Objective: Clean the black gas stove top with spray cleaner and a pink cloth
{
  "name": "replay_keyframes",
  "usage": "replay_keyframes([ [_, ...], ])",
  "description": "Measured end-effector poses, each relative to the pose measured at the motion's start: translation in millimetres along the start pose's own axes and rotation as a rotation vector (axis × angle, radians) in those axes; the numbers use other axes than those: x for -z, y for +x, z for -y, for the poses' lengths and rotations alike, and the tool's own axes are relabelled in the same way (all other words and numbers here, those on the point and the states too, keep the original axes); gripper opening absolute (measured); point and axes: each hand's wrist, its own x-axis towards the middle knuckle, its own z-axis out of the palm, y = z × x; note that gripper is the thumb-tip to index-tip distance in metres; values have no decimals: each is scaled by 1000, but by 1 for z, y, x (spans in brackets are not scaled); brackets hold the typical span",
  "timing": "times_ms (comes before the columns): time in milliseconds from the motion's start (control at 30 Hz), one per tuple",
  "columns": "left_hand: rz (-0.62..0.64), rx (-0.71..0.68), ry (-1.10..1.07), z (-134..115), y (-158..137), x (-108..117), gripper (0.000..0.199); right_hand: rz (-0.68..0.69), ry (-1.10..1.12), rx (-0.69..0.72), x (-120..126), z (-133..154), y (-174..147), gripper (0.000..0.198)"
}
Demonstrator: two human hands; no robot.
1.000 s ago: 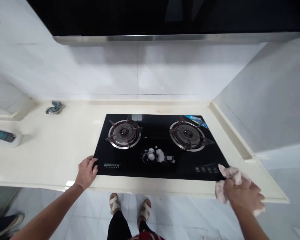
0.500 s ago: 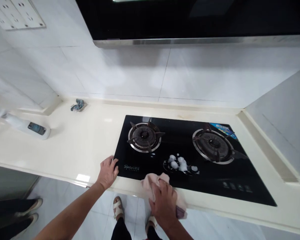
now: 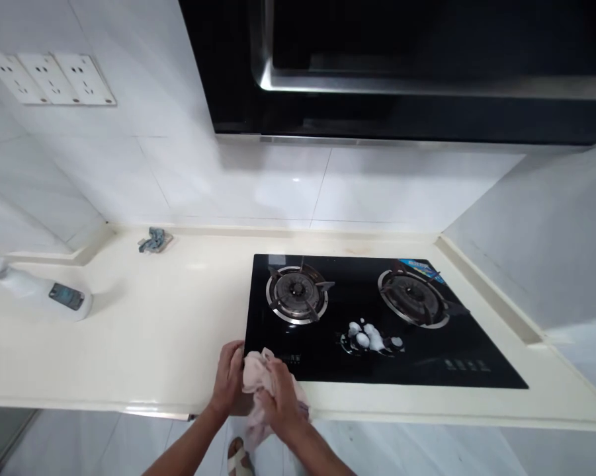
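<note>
In my right hand (image 3: pixel 281 403) is a crumpled pink cloth (image 3: pixel 258 372), gripped at the front left corner of a black glass gas cooktop (image 3: pixel 322 367). Part of the cloth hangs over the counter's front edge. My left hand (image 3: pixel 227 378) rests right beside that corner, its fingers bent loosely against the counter and partly hidden; I see no object in it. White foam (image 3: pixel 374 338) lies in a patch around the control knobs between the left burner (image 3: pixel 298 292) and the right burner (image 3: pixel 411 297).
A white spray bottle (image 3: pixel 40 294) lies or leans at the far left of the cream counter (image 3: pixel 169 330). A small grey-blue rag (image 3: pixel 155 240) is near the wall. Overhead hangs a black range hood (image 3: pixel 401 112). Wall sockets (image 3: pixel 49 79) are at upper left.
My right hand has moved the cloth left along the cooktop's front edge to its left corner, close to my left hand. The view has tilted up, showing more of the hood.
</note>
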Motion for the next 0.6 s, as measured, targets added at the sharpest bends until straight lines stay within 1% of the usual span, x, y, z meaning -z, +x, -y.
replay_keyframes([
  [67,48,-6,-110,-18,2,11,42,-34,261,-85,8,13,14,48],
  [100,82,-14,-184,-28,4,17,42,-24,367,-128,14,20,21,47],
  [167,143,-41,-309,-47,9,26,41,35,485,-176,27,30,32,45],
  [200,157,-61,-324,-53,12,28,40,55,483,-181,34,29,36,46],
  [233,164,-88,-290,-56,14,28,40,47,435,-176,42,23,37,48],
  [267,181,-117,-215,-57,16,27,40,1,334,-169,49,12,36,49],
  [300,216,-146,-114,-54,16,23,40,-73,204,-167,56,-2,33,49],
  [367,325,-207,96,-44,11,12,44,-245,-47,-186,69,-35,22,43],
  [433,412,-251,240,-32,1,0,47,-373,-226,-195,78,-64,7,37],
  [467,414,-257,282,-28,-5,-5,49,-416,-292,-189,80,-73,0,38],
  [533,365,-258,332,-23,-14,-13,56,-476,-420,-155,80,-82,-10,44],
  [567,344,-267,348,-22,-17,-17,62,-485,-474,-140,79,-82,-13,47],
  [600,339,-286,362,-23,-18,-21,72,-475,-503,-134,76,-81,-16,47],
])
